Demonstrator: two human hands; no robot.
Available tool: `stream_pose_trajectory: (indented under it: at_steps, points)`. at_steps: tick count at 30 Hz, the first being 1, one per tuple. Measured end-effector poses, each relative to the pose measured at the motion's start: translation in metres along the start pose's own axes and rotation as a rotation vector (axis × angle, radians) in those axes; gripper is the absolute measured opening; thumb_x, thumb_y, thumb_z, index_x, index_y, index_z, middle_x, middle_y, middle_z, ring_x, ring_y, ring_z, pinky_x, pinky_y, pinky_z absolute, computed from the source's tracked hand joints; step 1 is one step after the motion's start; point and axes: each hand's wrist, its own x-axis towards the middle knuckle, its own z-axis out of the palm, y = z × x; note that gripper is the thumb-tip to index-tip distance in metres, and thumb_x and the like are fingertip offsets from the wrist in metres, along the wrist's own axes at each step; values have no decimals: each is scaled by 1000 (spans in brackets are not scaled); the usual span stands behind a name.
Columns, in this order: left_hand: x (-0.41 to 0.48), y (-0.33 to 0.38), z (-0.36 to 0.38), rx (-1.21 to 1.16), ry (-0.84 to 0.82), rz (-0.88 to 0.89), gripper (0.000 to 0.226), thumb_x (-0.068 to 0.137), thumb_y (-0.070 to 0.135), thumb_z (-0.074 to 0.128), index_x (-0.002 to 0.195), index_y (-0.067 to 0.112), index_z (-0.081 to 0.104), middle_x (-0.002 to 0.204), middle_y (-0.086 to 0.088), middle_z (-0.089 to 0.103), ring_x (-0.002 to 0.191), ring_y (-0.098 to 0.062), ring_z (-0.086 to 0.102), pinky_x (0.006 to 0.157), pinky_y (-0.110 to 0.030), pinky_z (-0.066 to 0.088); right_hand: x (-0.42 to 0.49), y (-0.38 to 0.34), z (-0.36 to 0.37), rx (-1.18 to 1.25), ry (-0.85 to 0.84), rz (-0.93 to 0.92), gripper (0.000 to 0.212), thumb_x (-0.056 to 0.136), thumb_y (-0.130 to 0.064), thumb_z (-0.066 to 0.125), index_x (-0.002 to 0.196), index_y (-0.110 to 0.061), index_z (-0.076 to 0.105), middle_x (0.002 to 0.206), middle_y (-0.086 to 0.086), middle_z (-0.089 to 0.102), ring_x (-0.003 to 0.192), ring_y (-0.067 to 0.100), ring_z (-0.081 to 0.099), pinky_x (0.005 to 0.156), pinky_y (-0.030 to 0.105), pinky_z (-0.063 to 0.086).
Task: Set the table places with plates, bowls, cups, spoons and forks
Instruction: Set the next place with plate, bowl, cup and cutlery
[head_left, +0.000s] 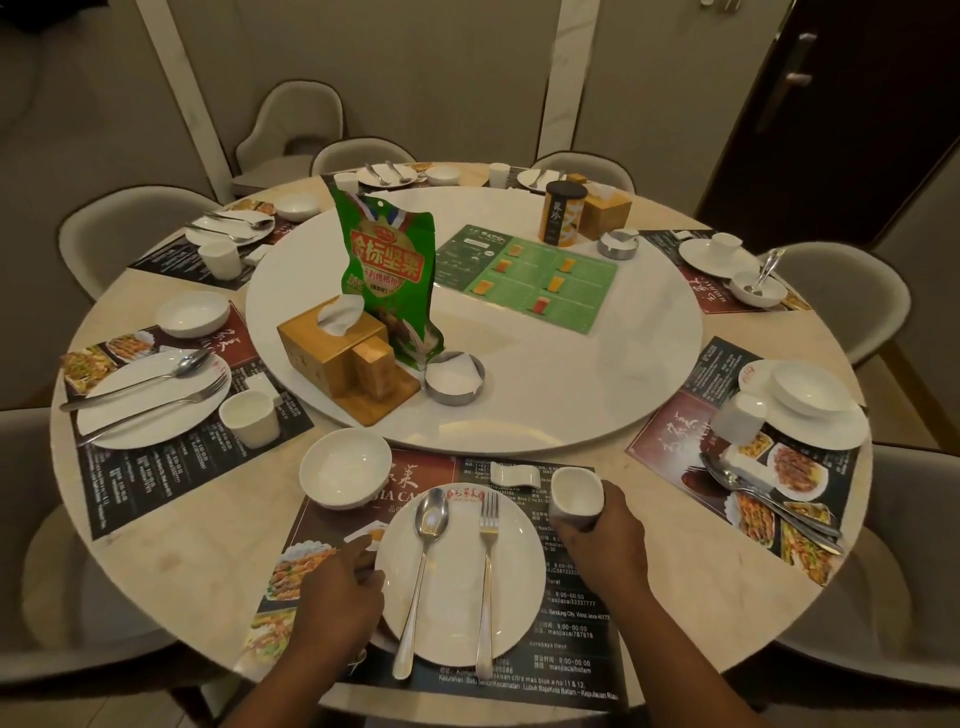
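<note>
We're working the near place on the round table (218, 525). The turntable (545, 384) is sitting just behind it, so a forward shove is risking a knock on its rim. The placemat (566, 639) is looking like thin paper, and dragging the plate (452, 587) could be pulling it askew. Left hand (337, 597) is gripping the plate by its left rim, with the plate lying mid-mat. If we're nudging or tilting it, the spoon (423, 561) and fork (487, 571), lying loose on it side by side with handles toward us, are likely sliding off. Bowl (345, 467) is standing up-left of the plate, apart from it, and is looking fine. Right hand (608, 540) is wrapping round the cup (574, 493), holding it tilted, mouth toward us, just right of the plate's far edge. We can't tell if it's touching the mat. Setting it down tilted is risking a tip-over, or a clip on the small white rest (514, 475) just beside it.
</note>
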Motion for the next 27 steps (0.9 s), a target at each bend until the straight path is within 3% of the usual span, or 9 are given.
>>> stream_pose_trajectory:
  at_steps: [4, 8, 13, 16, 19, 23, 25, 27]
  points:
    - [-2, 0, -2, 7, 11, 6, 41, 88, 4, 58, 124, 22, 65, 112, 2, 72, 93, -15, 63, 83, -32, 52, 0, 1, 0, 1, 7, -23, 66, 73, -28, 84, 130, -26, 50, 115, -3, 64, 101, 17, 57, 80, 29, 44]
    - [-6, 3, -2, 6, 13, -9, 42, 89, 5, 59, 128, 21, 63, 114, 1, 72, 102, -20, 66, 91, -39, 53, 1, 3, 1, -1, 2, -26, 67, 72, -29, 85, 128, -28, 49, 114, -4, 64, 103, 19, 58, 82, 33, 49]
    - [-9, 2, -1, -21, 4, 5, 47, 88, 4, 60, 130, 24, 60, 109, 1, 73, 93, -17, 65, 81, -34, 54, -18, 11, -3, 3, -52, 53, 72, 75, -32, 82, 134, -26, 41, 119, -7, 62, 107, 18, 64, 87, 37, 55]
    - [-13, 1, -1, -21, -9, 11, 47, 88, 5, 61, 132, 23, 59, 112, -1, 72, 99, -20, 66, 83, -34, 51, -52, 17, -14, -3, -80, 64, 48, 85, -24, 71, 124, -34, 46, 111, -16, 58, 102, 11, 62, 81, 23, 50]
    - [-12, 0, 0, -26, -13, -3, 43, 88, 9, 63, 130, 18, 59, 113, -6, 71, 97, -25, 67, 85, -38, 51, -86, 33, -29, -112, -134, 74, 30, 87, -24, 68, 113, -31, 55, 111, -11, 61, 96, 6, 59, 81, 19, 49]
    - [-22, 3, -6, 46, 135, 58, 28, 87, 13, 64, 115, 16, 66, 105, -12, 70, 91, -28, 63, 84, -45, 53, -118, 46, -59, -242, -266, 35, 18, 85, -30, 69, 102, -30, 64, 105, -12, 62, 88, -1, 59, 74, 4, 43]
    - [-30, 5, -6, 116, 185, 114, 29, 85, 12, 64, 114, 15, 68, 108, -12, 68, 97, -30, 61, 91, -49, 50, -127, 50, -72, -301, -342, 1, 16, 83, -33, 68, 100, -32, 66, 105, -12, 64, 92, 1, 60, 76, 4, 43]
    - [-46, 18, -1, 119, 165, 157, 35, 81, 8, 68, 115, 14, 66, 113, -13, 64, 93, -26, 60, 87, -46, 49, -133, 55, -92, -311, -398, 32, 19, 83, -35, 67, 102, -33, 67, 102, -13, 67, 92, 3, 63, 81, 13, 50]
